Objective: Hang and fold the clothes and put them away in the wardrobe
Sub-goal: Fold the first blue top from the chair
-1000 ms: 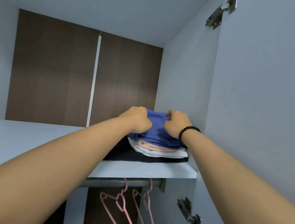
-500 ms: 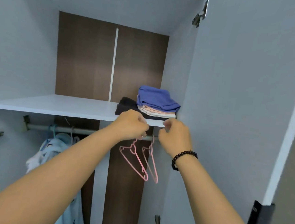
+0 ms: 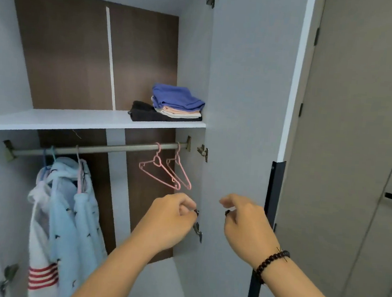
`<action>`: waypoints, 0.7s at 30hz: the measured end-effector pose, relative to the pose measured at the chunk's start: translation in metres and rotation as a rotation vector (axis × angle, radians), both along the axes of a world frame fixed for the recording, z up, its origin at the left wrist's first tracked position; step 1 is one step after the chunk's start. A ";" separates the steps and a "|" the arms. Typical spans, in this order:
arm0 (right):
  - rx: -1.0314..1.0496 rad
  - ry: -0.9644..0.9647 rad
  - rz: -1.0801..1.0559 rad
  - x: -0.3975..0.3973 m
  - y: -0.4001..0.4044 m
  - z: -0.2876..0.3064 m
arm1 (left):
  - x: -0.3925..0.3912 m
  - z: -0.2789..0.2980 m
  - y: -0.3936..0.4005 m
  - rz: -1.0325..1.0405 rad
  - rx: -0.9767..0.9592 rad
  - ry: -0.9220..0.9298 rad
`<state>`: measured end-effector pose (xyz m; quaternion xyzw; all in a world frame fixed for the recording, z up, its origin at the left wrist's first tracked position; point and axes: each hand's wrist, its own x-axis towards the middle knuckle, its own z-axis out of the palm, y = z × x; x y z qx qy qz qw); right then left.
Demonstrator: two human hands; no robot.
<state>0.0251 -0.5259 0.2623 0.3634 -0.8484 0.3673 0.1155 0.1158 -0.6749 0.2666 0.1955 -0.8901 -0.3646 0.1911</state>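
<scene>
both hands, left hand (image 3: 172, 219) curled empty, right hand (image 3: 246, 223) loose, below pink hangers (image 3: 164, 169), beside open door (image 3: 243, 105)

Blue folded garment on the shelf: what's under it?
Under the blue folded garment lie a peach piece, then a white one, all on a black garment resting on the shelf. How many layers exactly cannot be seen.
</scene>
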 end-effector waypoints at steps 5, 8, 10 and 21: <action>0.034 -0.046 -0.085 0.046 0.053 -0.040 | 0.033 -0.041 0.049 -0.111 0.003 -0.025; 0.051 -0.108 -0.131 0.066 0.087 -0.066 | 0.046 -0.064 0.077 -0.167 0.030 -0.092; 0.065 -0.159 -0.171 0.075 0.116 -0.081 | 0.048 -0.077 0.098 -0.215 0.018 -0.134; 0.122 -0.406 -0.400 0.050 0.292 -0.170 | -0.016 -0.163 0.253 -0.436 0.049 -0.333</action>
